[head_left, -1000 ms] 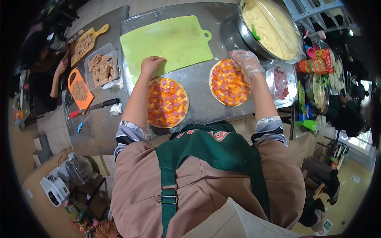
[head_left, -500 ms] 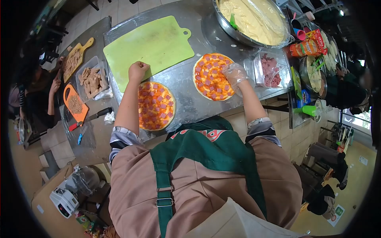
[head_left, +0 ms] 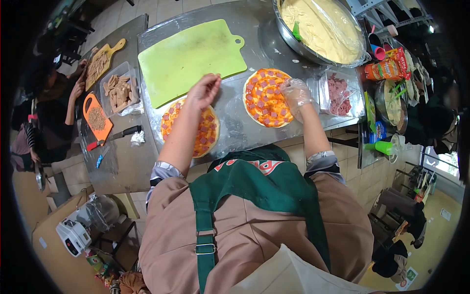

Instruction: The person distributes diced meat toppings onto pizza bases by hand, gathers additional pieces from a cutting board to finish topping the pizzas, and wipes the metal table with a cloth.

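Observation:
My left hand point(head_left: 206, 89) is bare and hovers by the lower edge of the green cutting board point(head_left: 193, 54). Its fingers are curled, and nothing shows in them. Below its wrist and forearm lies a pizza point(head_left: 208, 128) with sauce and ham cubes, partly covered by the arm. My right hand point(head_left: 296, 96), in a clear plastic glove, is at the right edge of a second ham-topped pizza point(head_left: 267, 100). Its fingers point down and together; whatever may be between them is hidden. Just right of that hand stands a clear container of chopped ham point(head_left: 338, 95).
A steel bowl of dough point(head_left: 323, 29) under plastic film stands at the back. To the left are a tub of pale meat pieces point(head_left: 119, 91), an orange board point(head_left: 98, 120) and a knife point(head_left: 115, 137). A co-worker's hands point(head_left: 78, 85) work at a wooden board point(head_left: 105, 61).
My left hand has moved right along the cutting board's edge, its forearm now crossing the left pizza. My right hand stays at the right pizza's edge. The whole view has shifted slightly.

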Demonstrator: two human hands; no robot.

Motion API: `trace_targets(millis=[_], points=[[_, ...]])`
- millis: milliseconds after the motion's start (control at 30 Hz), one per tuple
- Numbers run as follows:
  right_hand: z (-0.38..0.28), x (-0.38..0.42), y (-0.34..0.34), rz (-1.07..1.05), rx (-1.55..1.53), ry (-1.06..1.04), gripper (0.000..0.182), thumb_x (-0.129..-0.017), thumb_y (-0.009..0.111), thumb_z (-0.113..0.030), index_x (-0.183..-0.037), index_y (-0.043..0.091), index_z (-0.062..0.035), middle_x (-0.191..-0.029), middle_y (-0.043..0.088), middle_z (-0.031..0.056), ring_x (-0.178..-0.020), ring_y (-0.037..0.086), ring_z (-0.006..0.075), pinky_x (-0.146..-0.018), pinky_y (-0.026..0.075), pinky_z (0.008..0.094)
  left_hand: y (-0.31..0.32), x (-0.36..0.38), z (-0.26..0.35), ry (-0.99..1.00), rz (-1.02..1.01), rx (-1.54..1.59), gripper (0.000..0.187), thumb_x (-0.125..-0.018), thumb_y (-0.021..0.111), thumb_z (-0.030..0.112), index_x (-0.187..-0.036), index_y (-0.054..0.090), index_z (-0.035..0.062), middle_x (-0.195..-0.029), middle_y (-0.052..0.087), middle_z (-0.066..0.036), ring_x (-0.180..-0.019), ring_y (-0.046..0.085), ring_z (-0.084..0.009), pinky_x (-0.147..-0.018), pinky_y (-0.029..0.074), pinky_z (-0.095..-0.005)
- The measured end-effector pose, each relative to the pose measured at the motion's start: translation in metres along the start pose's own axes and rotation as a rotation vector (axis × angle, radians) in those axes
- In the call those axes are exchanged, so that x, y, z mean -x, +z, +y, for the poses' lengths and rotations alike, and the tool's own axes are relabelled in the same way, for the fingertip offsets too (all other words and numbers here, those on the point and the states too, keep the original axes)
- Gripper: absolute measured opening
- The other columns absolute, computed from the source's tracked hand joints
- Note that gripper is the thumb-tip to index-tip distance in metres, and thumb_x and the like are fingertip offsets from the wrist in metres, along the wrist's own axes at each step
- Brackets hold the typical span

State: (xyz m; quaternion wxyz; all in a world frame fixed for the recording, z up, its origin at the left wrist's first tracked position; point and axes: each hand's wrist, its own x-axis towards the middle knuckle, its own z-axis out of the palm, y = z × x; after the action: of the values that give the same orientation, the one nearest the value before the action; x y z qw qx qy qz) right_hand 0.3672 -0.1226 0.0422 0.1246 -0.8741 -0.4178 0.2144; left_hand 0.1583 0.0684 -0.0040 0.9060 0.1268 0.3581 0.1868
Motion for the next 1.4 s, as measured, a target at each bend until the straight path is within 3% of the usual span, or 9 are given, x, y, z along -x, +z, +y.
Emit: trace_targets(millis=[167, 500, 667, 833, 933, 1000, 1167, 1267, 1400], points=[[-0.009, 0.007, 0.001, 0.06, -0.404, 0.061, 0.013, -0.071, 0.059, -0.016, -0.072, 0.06, -0.0032, -0.064, 0.057, 0.0062, -0.061, 0.053, 0.0115, -0.058, 0.042, 0.0245, 0.022, 0.004, -0.048, -0.11, -0.121, 0.024, 0.032, -0.074, 0.053, 0.0, -0.106, 0.046, 0.0011, -0.087, 0.056, -0.008, -0.078, 0.056, -0.0148, -0.071, 0.049, -0.0222], [-0.051, 0.027, 0.0, -0.282, -0.868, -0.357, 0.013, -0.073, 0.054, -0.001, -0.086, 0.057, 0.0012, -0.081, 0.058, 0.0048, -0.072, 0.054, 0.0104, -0.066, 0.043, 0.0223, 0.057, 0.022, -0.091, -0.176, -0.416, 0.43, 0.061, -0.084, 0.025, 0.049, -0.118, 0.037, -0.0009, -0.114, 0.047, -0.013, -0.1, 0.048, -0.0225, -0.089, 0.037, -0.0321], [-0.041, 0.024, 0.0, -0.103, -0.896, -0.312, 0.015, -0.073, 0.056, -0.012, -0.085, 0.06, -0.0034, -0.078, 0.06, 0.0105, -0.07, 0.057, 0.0198, -0.064, 0.044, 0.027, 0.071, 0.028, -0.099, -0.138, -0.304, 0.441, 0.059, -0.086, 0.025, 0.046, -0.119, 0.037, -0.001, -0.113, 0.047, -0.013, -0.09, 0.051, -0.0207, -0.086, 0.037, -0.0321], [-0.032, 0.026, -0.007, 0.146, -0.187, -0.586, 0.02, -0.074, 0.052, -0.023, -0.083, 0.061, -0.0075, -0.083, 0.06, 0.0112, -0.074, 0.056, 0.0266, -0.068, 0.044, 0.0324, 0.068, 0.026, -0.109, -0.15, -0.387, 0.454, 0.054, -0.086, 0.028, 0.042, -0.118, 0.039, -0.0006, -0.101, 0.054, -0.011, -0.083, 0.052, -0.0183, -0.084, 0.038, -0.0312], [-0.026, 0.025, -0.005, -0.047, -0.291, -0.38, 0.02, -0.075, 0.051, -0.023, -0.082, 0.061, -0.0074, -0.083, 0.06, 0.0114, -0.075, 0.056, 0.0281, -0.069, 0.044, 0.0332, 0.067, 0.026, -0.115, -0.212, -0.53, 0.491, 0.049, -0.087, 0.032, 0.037, -0.117, 0.04, -0.0003, -0.096, 0.055, -0.009, -0.085, 0.052, -0.0179, -0.084, 0.039, -0.031], [-0.022, 0.024, -0.009, -0.064, -0.322, -0.375, 0.018, -0.075, 0.053, -0.021, -0.081, 0.061, -0.006, -0.081, 0.06, 0.0105, -0.073, 0.057, 0.0258, -0.068, 0.044, 0.0321, 0.074, 0.03, -0.119, -0.129, -0.245, 0.292, 0.038, -0.087, 0.038, 0.028, -0.112, 0.044, 0.0011, -0.1, 0.053, -0.01, -0.088, 0.053, -0.0168, -0.082, 0.043, -0.0308], [0.006, 0.025, -0.008, -0.131, -0.855, -0.218, 0.01, -0.07, 0.063, -0.009, -0.077, 0.061, -0.0017, -0.071, 0.06, 0.0031, -0.066, 0.056, 0.0099, -0.059, 0.045, 0.0228, 0.058, 0.026, -0.137, -0.138, -0.172, 0.258, 0.028, -0.084, 0.044, 0.013, -0.11, 0.046, 0.0023, -0.096, 0.054, -0.009, -0.088, 0.054, -0.0163, -0.078, 0.046, -0.0271], [0.021, 0.026, -0.015, -0.114, -0.83, 0.108, 0.011, -0.07, 0.063, -0.01, -0.076, 0.061, -0.0024, -0.071, 0.06, 0.0036, -0.061, 0.056, 0.0105, -0.055, 0.046, 0.0222, 0.047, 0.034, -0.141, -0.109, -0.064, 0.256, 0.027, -0.082, 0.046, 0.008, -0.109, 0.045, 0.002, -0.095, 0.055, -0.009, -0.087, 0.055, -0.0162, -0.076, 0.048, -0.0254], [0.048, 0.017, 0.007, -0.145, -0.835, 0.084, 0.012, -0.069, 0.064, -0.013, -0.076, 0.059, -0.0038, -0.07, 0.059, 0.0055, -0.064, 0.056, 0.0113, -0.058, 0.045, 0.0236, 0.022, 0.048, -0.141, 0.005, 0.008, 0.244, 0.028, -0.081, 0.047, 0.004, -0.109, 0.043, 0.0018, -0.095, 0.055, -0.009, -0.085, 0.055, -0.0162, -0.074, 0.048, -0.0239]])
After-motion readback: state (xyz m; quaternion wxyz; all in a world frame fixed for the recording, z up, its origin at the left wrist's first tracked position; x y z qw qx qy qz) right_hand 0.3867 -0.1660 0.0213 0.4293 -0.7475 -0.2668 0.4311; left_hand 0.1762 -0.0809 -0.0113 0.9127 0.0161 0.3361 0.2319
